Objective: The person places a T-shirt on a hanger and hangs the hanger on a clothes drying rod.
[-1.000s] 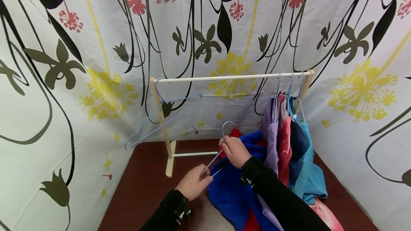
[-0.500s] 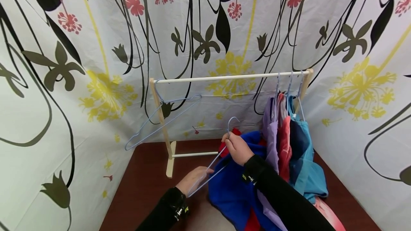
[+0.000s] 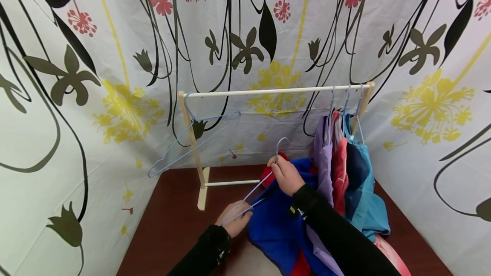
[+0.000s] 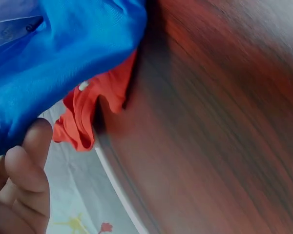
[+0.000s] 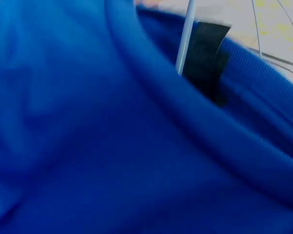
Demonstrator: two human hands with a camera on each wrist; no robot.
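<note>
The right wrist view alone shows the pale hanger (image 5: 186, 36) dipping inside the neck opening of the blue garment (image 5: 112, 146), beside a black label (image 5: 205, 61). The left wrist view alone shows the left hand (image 3: 237, 225) touching blue cloth with its fingertips; whether it pinches, I cannot tell. In the head view, the right hand (image 3: 287, 177) grips the hanger beneath its hook. Above the worktop (image 3: 168, 207), the hanger's long axis slants from upper right to lower left, the hook curling rightward.
</note>
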